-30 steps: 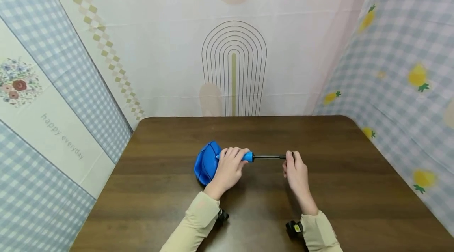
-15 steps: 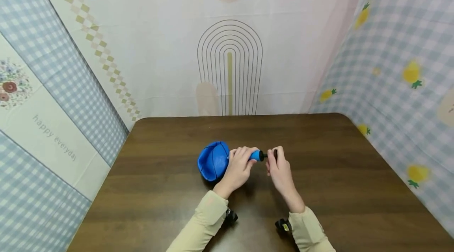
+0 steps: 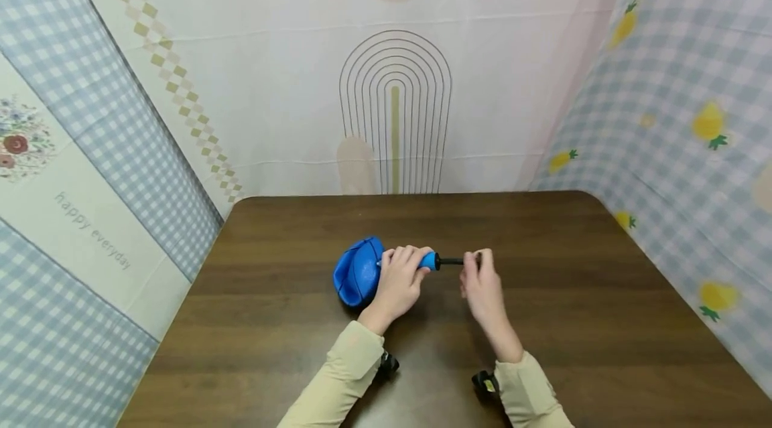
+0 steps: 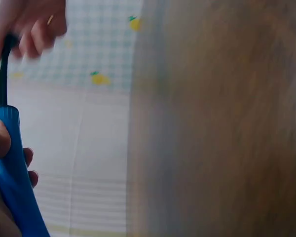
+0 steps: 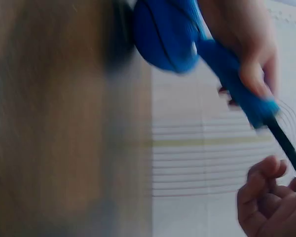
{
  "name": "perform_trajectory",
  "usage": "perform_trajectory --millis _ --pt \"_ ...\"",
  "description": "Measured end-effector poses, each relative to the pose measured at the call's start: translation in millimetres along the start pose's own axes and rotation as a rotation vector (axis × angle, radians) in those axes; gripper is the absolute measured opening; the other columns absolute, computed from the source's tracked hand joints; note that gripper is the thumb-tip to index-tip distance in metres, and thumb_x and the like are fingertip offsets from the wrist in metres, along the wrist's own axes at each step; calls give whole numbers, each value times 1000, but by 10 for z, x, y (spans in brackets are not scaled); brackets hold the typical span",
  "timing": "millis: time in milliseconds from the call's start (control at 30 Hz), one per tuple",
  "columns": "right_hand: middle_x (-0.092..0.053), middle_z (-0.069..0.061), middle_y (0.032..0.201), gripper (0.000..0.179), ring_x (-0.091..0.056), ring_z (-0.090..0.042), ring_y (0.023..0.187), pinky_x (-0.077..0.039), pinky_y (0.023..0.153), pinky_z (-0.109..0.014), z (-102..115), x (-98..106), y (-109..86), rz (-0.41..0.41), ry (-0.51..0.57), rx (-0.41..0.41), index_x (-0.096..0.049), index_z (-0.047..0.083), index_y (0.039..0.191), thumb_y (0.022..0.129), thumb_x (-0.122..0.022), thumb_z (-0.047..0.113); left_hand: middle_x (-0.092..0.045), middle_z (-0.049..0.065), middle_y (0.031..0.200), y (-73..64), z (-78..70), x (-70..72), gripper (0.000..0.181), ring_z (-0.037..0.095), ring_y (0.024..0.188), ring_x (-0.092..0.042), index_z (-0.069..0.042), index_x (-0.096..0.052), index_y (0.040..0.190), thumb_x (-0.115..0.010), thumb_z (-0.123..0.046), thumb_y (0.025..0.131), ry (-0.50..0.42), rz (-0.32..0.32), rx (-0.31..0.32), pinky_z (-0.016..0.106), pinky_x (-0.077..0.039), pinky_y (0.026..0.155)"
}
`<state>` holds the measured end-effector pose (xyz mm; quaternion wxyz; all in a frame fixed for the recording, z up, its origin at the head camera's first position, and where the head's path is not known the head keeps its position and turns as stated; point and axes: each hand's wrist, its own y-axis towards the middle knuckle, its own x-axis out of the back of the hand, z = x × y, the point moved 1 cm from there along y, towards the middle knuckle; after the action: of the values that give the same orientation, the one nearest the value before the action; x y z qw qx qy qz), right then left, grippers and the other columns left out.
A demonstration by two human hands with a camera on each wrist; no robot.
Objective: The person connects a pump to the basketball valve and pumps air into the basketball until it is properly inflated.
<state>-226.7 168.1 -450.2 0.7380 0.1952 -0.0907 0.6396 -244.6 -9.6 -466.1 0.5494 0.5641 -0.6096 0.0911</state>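
A blue ball (image 3: 364, 272) with black seam lines, its left side caved in, sits at the middle of the table. Against its right side points a blue hand pump (image 3: 429, 260), held level. My left hand (image 3: 398, 284) grips the pump's barrel, thumb along it in the left wrist view. A dark pump rod (image 3: 451, 260) sticks out partway from the barrel's right end. My right hand (image 3: 484, 287) holds the black handle at the rod's end, curled fingers mostly covering it. In the right wrist view the ball (image 5: 163, 34) meets the pump's tip.
The brown wooden table (image 3: 271, 361) extends around both hands. A white patterned cloth (image 3: 289, 93) hangs behind its far edge, with checked cloth (image 3: 681, 173) to the right. Dark camera mounts (image 3: 484, 384) sit on the wrists.
My right hand pushed the pump handle left toward the barrel, then drew it partly back out to the right. The ball and left hand shifted slightly right, then slightly back left.
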Motion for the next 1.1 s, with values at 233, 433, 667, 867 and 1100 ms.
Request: perform_trajectory --millis 233,433,667,867,1100 --pt "-44 -2 63 35 -42 -16 51 -34 51 -29 -156 -64 -16 162 -251 -34 -46 10 100 104 -38 43 -64 -2 111 -48 -30 -75 31 17 106 -56 -21 -57 127 -50 -34 99 92 69 -23 42 -39 100" --pt "-45 -1 63 41 -47 -14 51 -38 51 -27 -230 160 9 51 -143 -72 -49 5 98 103 -38 45 -64 -4 110 -69 84 -16 30 16 105 -57 -23 -58 126 -51 -35 99 121 54 -8 41 -40 101" --pt "-42 1 59 34 -45 -11 44 -44 48 -26 -150 61 -19 54 103 -88 -36 4 95 105 -37 36 -65 0 108 -52 -38 -85 32 19 102 -57 -18 -59 126 -48 -33 100 94 23 2 41 -40 96" --pt "-48 -5 63 35 -44 -14 48 -38 49 -28 -60 -45 -47 74 -146 -7 -44 7 91 104 -40 40 -65 1 112 -83 -188 -157 37 18 101 -57 -15 -55 132 -41 -34 102 -39 83 22 40 -41 95" --pt "-47 -2 66 39 -43 -14 57 -33 55 -29 -146 159 -56 14 -324 13 -55 9 93 103 -41 43 -66 -2 110 -92 -66 -10 34 16 104 -59 -20 -58 130 -48 -34 100 92 85 -33 39 -41 97"
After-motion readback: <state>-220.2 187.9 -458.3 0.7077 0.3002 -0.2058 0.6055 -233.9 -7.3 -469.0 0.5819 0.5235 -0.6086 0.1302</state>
